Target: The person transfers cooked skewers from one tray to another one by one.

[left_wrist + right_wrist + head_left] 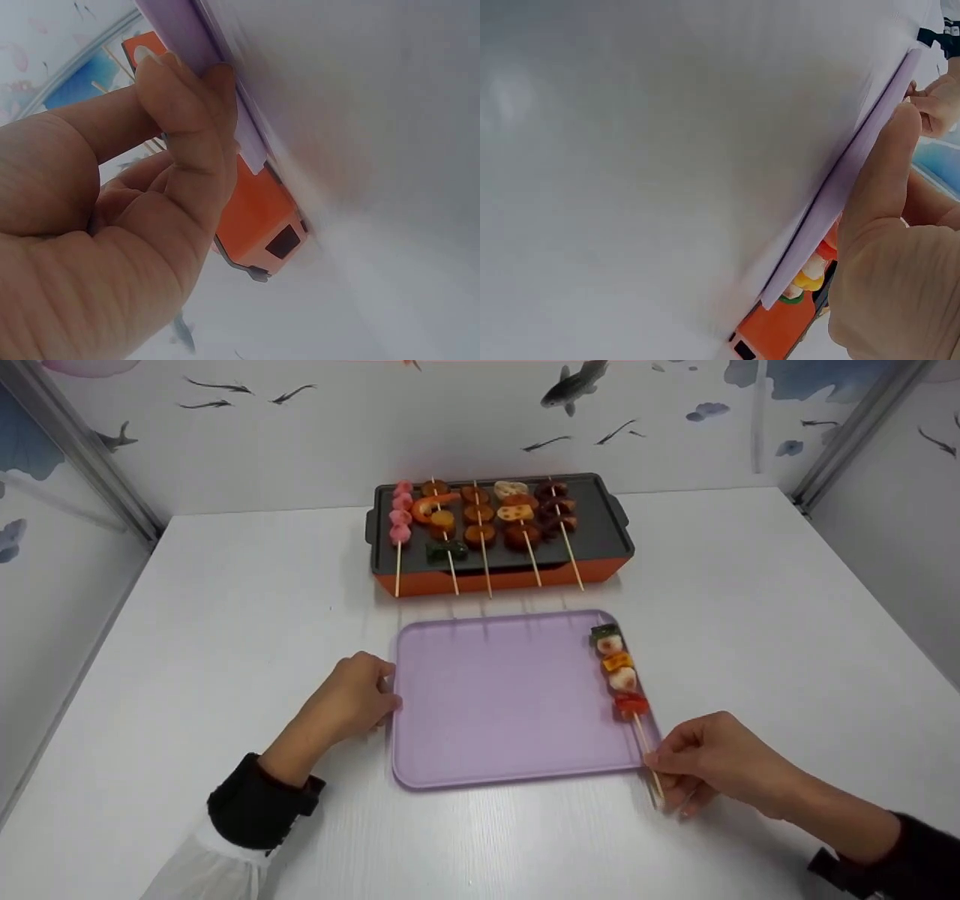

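A lilac tray (510, 697) lies on the white table in the head view. My left hand (352, 694) pinches its left edge between thumb and fingers; the left wrist view shows the fingers (184, 112) at the tray rim (187, 41). Along the tray's right edge lies a toy food skewer (622, 679) with green, white, yellow and red pieces. Its bare stick reaches past the tray's near right corner, where my right hand (712, 761) pinches it. In the right wrist view, the thumb (885, 161) covers the stick, and some pieces show behind the tray rim.
Behind the tray stands an orange toy grill (502, 577) with a dark top plate (600, 529). Several skewers lie across it, among them a pink ball skewer (401, 514), their sticks pointing toward me. Panels with painted fish (574, 390) close off the back and sides.
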Available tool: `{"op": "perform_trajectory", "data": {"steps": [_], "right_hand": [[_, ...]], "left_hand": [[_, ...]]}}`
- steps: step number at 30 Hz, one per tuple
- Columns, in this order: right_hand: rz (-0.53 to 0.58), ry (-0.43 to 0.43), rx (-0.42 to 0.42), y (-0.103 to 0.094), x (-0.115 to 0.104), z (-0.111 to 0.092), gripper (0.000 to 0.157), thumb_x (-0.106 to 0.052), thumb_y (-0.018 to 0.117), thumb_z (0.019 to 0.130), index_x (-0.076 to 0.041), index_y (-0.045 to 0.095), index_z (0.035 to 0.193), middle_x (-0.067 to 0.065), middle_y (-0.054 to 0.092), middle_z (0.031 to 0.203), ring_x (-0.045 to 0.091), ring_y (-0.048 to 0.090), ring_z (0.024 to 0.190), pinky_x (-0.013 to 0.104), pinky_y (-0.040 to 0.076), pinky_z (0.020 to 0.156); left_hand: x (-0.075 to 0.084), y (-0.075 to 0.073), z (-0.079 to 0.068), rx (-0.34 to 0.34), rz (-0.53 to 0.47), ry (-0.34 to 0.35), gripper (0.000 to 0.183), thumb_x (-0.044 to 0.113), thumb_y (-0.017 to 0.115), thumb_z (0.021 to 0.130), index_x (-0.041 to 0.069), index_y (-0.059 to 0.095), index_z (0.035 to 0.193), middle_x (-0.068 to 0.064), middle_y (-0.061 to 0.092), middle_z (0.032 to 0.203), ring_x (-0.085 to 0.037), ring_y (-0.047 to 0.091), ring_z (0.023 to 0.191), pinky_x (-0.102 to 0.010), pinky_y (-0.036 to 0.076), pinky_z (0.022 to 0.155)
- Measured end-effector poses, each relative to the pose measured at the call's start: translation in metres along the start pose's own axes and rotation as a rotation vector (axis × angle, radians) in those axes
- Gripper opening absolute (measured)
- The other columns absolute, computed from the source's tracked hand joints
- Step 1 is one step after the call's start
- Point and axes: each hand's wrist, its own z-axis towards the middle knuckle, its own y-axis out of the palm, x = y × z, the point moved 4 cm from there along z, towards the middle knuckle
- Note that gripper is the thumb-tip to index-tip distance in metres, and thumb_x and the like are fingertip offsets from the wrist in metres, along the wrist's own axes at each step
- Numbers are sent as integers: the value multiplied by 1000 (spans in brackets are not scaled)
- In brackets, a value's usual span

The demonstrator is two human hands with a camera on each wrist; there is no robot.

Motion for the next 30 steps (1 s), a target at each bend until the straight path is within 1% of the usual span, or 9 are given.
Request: {"op": "perform_trajectory", "data": {"steps": [4, 8, 11, 14, 17, 21, 26, 28, 30], "right_hand": [[-162, -110, 82, -8, -12, -1, 30, -30, 73, 100, -1, 71, 94, 8, 65, 71, 16, 60, 55, 28, 52, 49], [-307, -253, 218, -18, -31, 1, 25, -27, 70, 103, -3, 73, 96, 5, 61, 71, 15, 51, 55, 26, 40, 46], [-372, -336, 335, -26, -47, 7, 22, -25, 69, 104, -4, 75, 99, 6, 63, 75, 18, 52, 62, 26, 42, 49], [-380, -389, 402, -36, -62, 15, 27, -29, 67, 105, -4, 76, 104, 8, 66, 85, 20, 56, 73, 25, 47, 56], [-308, -400, 398, -46, -77, 25, 36, -34, 64, 106, -1, 73, 116, 12, 69, 102, 20, 63, 87, 23, 54, 71], [-110, -381, 346, -57, -97, 40, 51, -39, 62, 106, 3, 64, 133, 10, 68, 122, 14, 68, 105, 21, 57, 88], [206, -371, 236, -64, -112, 66, 63, -37, 63, 106, 10, 49, 145, 0, 68, 123, 11, 68, 114, 26, 56, 95], [314, -347, 188, -64, -115, 76, 65, -36, 64, 105, 13, 46, 145, 4, 68, 125, 13, 67, 117, 29, 55, 99], [391, -312, 147, -62, -117, 86, 68, -35, 63, 106, 14, 42, 148, 14, 64, 135, 20, 63, 126, 32, 51, 104]], "left_hand": [[1, 0, 0, -5, -1, -10, 41, -6, 64, 94, 11, 42, 64, -5, 59, 59, -13, 54, 50, -25, 42, 50], [1, 1, 0, -10, -9, -19, 41, -5, 65, 95, 12, 41, 66, -5, 60, 61, -13, 55, 51, -25, 42, 50], [0, 1, 1, -11, -8, -25, 40, -4, 66, 96, 11, 43, 67, -6, 61, 63, -14, 57, 53, -25, 43, 50], [0, 1, 1, -14, -3, -33, 38, -4, 66, 95, 10, 45, 68, -7, 62, 63, -14, 57, 53, -25, 44, 50], [1, 0, 2, -14, 2, -28, 29, -4, 68, 94, 6, 54, 71, -8, 64, 63, -14, 58, 51, -25, 44, 49], [3, -1, 3, -15, -6, -15, 19, -4, 69, 93, 2, 62, 77, -9, 66, 63, -15, 59, 50, -24, 43, 49], [2, -1, 2, -11, -12, -21, 23, -3, 69, 93, 4, 60, 74, -8, 65, 62, -15, 58, 49, -25, 43, 48], [0, -1, 2, -13, -11, -27, 23, -3, 70, 93, 4, 60, 74, -7, 64, 61, -15, 58, 49, -25, 43, 48], [-1, 0, 3, -18, -13, -37, 22, -2, 70, 93, 5, 60, 75, -7, 64, 62, -15, 58, 50, -25, 43, 48]]}}
